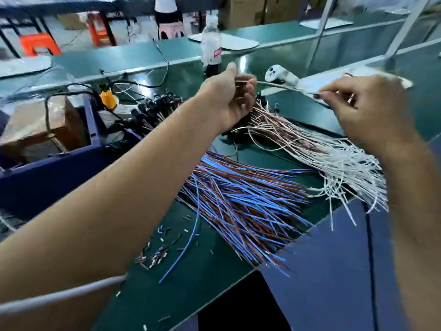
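My left hand (230, 96) is raised over the green bench (202, 271) and grips a small brown part (241, 88) between thumb and curled fingers. A white wire (281, 86) runs from that part across to my right hand (365, 108), which pinches it at the fingertips. The wire's far end, blurred, sticks out past the right hand. Below both hands lie a fan of white and copper wires (322, 151) and a fan of blue and brown wires (245, 201).
A blue bin (47, 173) with a cardboard box and black cables stands at the left. Black connectors (162, 101), a cola bottle (211, 48) and a white handheld device (280, 74) sit behind. Small cut wire bits (157, 254) litter the bench. Orange stools stand far back.
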Tool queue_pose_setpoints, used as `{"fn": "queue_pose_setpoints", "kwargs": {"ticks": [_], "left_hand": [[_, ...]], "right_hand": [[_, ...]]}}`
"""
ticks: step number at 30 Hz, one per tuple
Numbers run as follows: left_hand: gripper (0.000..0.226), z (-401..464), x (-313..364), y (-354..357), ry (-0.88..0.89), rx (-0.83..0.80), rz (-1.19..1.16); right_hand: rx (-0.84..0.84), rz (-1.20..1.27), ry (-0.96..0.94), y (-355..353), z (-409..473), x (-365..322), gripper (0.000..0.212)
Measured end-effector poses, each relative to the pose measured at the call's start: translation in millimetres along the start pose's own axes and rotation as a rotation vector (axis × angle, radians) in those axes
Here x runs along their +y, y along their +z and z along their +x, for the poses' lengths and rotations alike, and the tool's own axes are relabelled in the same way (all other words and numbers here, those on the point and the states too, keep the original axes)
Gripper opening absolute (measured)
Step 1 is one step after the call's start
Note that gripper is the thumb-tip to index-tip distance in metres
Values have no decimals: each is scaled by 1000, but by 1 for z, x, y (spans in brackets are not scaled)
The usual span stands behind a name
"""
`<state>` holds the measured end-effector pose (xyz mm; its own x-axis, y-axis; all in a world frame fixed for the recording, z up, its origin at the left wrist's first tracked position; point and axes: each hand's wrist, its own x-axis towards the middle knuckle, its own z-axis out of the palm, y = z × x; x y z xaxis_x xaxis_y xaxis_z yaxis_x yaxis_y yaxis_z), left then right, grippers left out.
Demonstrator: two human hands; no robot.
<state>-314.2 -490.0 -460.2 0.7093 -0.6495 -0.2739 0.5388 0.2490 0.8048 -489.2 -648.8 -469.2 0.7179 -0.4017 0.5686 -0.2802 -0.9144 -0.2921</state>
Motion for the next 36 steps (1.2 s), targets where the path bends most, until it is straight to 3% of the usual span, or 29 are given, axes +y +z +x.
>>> {"fn": "queue_pose_setpoints", "kwargs": {"ticks": [4,10,18,21,26,29,36], "left_hand": [[42,15,-28,17,-110,-28,-52],[11,34,-42,20,-142,-2,-129],[30,47,-35,3,-58,97,-316],[30,42,-41,10,-133,81,-74],[40,40,-42,11,-140,92,149],[44,41,-42,5,-128,84,120],[49,38,-38,1,-106,51,35]], "right_hand": [[-54,-148,116,18,-13,32,24],[-169,-216,182,44,-24,51,26],[140,-100,310,15,-16,59,26],[57,-69,274,27,-11,45,26],[-298,-92,339,70,-14,27,49],[-232,-57,356,72,-15,31,34],[-149,-82,388,42,-11,52,29]]}}
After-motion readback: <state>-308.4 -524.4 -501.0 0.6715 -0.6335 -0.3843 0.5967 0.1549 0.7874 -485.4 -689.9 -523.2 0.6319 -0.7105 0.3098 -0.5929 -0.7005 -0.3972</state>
